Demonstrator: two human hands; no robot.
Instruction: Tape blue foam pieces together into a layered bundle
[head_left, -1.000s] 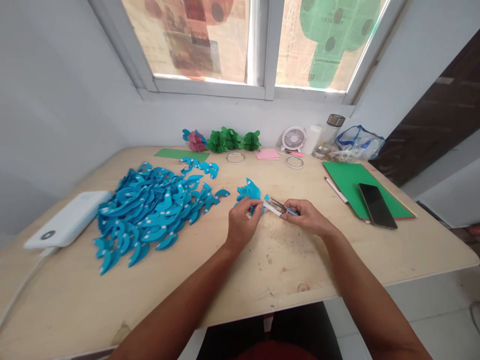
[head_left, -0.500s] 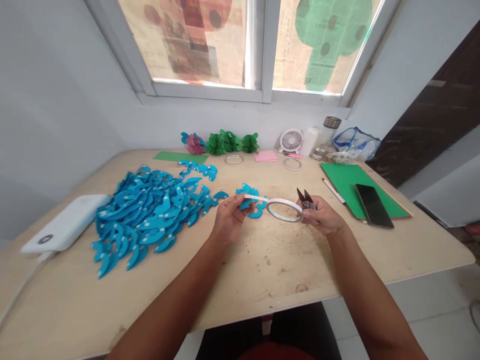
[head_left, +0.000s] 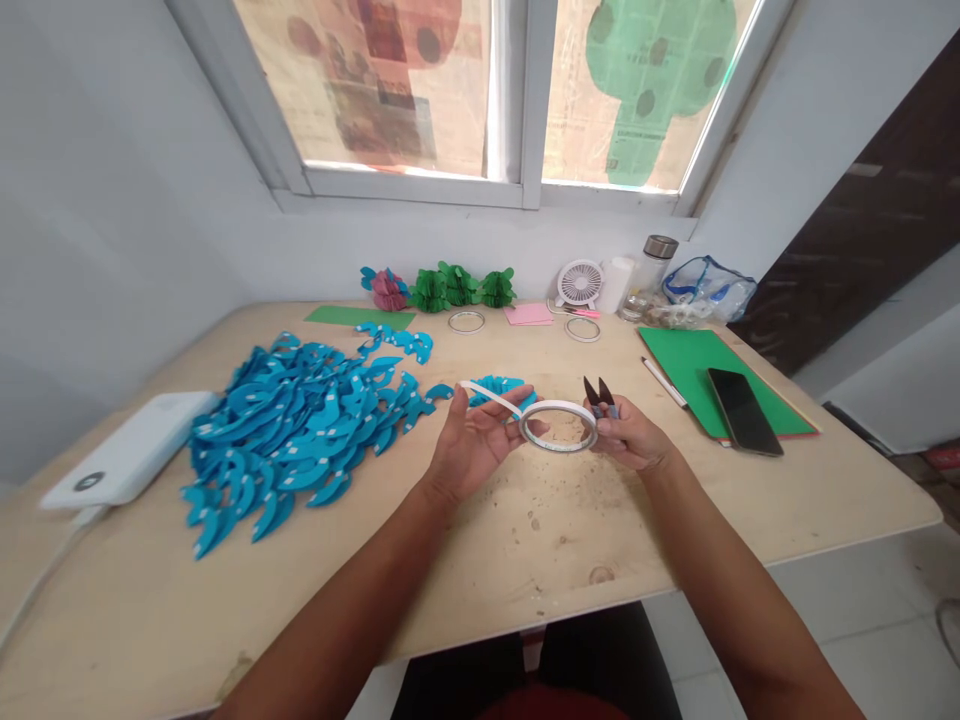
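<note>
My right hand [head_left: 636, 436] is closed around the edge of a narrow roll of white tape [head_left: 559, 407] and a pair of small scissors [head_left: 598, 396], whose dark blades point up and stand apart. From the roll a loose tape strip [head_left: 491, 397] runs left to the thumb tip of my left hand [head_left: 474, 448]. That hand is palm up with its fingers spread, and its fingertips reach close to the roll. Just behind it lie a few blue paper pieces [head_left: 501, 384], partly hidden by the fingers. Left of it spreads a big pile of curved blue paper pieces [head_left: 300, 420] with small white patches.
A white power bank [head_left: 131, 450] with a cable lies at the left. Green card [head_left: 675, 370], a phone [head_left: 742, 410] and a pen [head_left: 664, 382] are at the right. Paper ornaments [head_left: 457, 286], tape rings [head_left: 466, 321], a fan [head_left: 580, 285] and a bottle [head_left: 656, 262] line the back.
My left hand has opened from a pinch on the strip, its fingers now stretched toward the roll. The roll and scissors have shifted slightly left with my right hand.
</note>
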